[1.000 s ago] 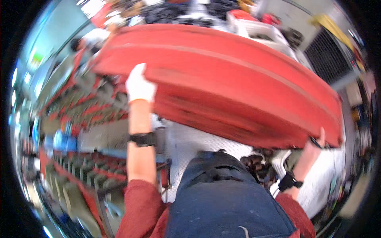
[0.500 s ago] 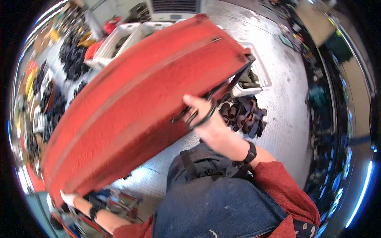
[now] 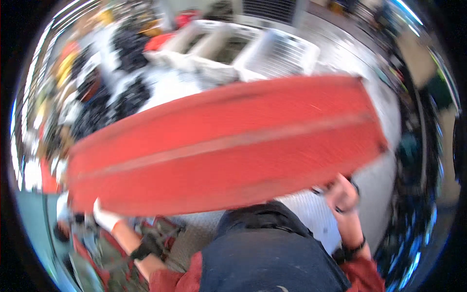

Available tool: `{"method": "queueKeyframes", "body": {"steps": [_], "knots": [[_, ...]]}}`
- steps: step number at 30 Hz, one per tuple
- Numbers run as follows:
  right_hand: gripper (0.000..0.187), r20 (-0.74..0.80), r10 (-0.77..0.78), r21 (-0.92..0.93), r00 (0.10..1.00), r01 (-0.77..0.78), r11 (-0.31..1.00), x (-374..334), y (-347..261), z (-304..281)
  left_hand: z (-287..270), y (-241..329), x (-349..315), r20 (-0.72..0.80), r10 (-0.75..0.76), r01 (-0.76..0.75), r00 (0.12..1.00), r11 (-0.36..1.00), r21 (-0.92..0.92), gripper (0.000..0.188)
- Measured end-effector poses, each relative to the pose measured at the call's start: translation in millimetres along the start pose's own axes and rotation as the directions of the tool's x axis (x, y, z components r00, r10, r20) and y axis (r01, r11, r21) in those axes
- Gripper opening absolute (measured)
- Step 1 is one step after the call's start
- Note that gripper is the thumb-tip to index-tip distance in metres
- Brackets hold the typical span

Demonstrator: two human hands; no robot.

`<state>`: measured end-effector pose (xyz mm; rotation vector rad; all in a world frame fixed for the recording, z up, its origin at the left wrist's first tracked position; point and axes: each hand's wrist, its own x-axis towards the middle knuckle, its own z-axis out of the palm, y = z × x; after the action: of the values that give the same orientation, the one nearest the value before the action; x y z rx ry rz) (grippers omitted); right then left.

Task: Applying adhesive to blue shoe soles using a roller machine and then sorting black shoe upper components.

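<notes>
A large red piece point(image 3: 224, 141), long and flat-faced with a paler stripe along it, spans the view in front of me. It is blurred by motion, and I cannot make out its exact kind. My left hand point(image 3: 106, 217), in a white glove, holds its near edge at the left end; the fingers beneath are hidden. My right hand point(image 3: 341, 195), bare, is closed at the near edge toward the right end, thumb up against it. Around the right hand's fingers shows a thin dark loop, too blurred to name.
Several white plastic bins point(image 3: 277, 51) stand beyond the red piece, some with dark contents. Dark heaps point(image 3: 131, 97) lie on the floor at the left. A grey vented unit point(image 3: 270, 9) stands at the back. Red and grey items point(image 3: 112, 248) sit at the lower left.
The red piece has swung from a steep slant to nearly level, its right end coming down and toward me. My right hand has moved right and lower; the white bins behind now show more.
</notes>
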<state>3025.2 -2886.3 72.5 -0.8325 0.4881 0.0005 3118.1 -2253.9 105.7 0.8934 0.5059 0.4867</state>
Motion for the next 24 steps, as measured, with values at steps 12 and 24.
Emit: {"method": "queueKeyframes", "body": {"steps": [12,24], "knots": [[0.032,-0.355,-0.331,-0.09,0.874,0.32,0.943,-140,-44,-23,61,-61,-83,-0.166,0.256,-0.267,0.952,0.963,-0.046,0.053],[0.049,-0.583,-0.226,0.196,0.78,0.405,0.893,-198,-106,-211,217,-164,-140,0.064,-0.041,0.048,0.997,0.993,-0.109,0.049]]}}
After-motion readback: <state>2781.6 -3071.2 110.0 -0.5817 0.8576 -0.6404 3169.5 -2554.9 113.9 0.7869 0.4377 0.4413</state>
